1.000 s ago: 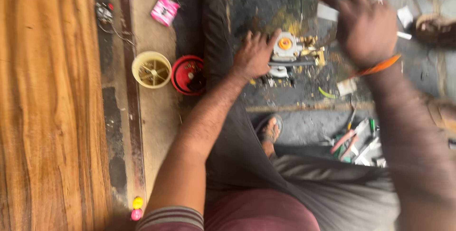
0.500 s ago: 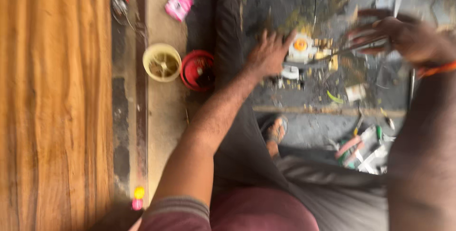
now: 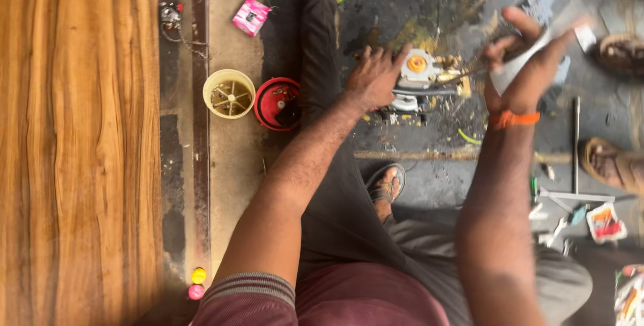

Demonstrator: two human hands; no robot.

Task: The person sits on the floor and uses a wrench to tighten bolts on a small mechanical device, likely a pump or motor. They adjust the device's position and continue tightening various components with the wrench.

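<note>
right hand (image 3: 523,64) raised, white paper (image 3: 513,71)

Striped maroon sleeve (image 3: 258,292), orange wristband (image 3: 514,119), dark trousers (image 3: 335,212), sandal (image 3: 387,183).

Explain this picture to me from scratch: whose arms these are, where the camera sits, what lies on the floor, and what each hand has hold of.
The camera is worn on a person's head and looks straight down, so both arms are that person's own; they sit on a dark, stained floor. The left hand rests on a small whitish machine part with an orange centre, steadying it. The right hand, with an orange band at the wrist, is raised and blurred; it grips something pale, too smeared to identify. Left of the leg sit a yellow cup and a red round container, with a pink packet above. Loose tools lie at the right. The broad wooden board fills the left side.
</note>
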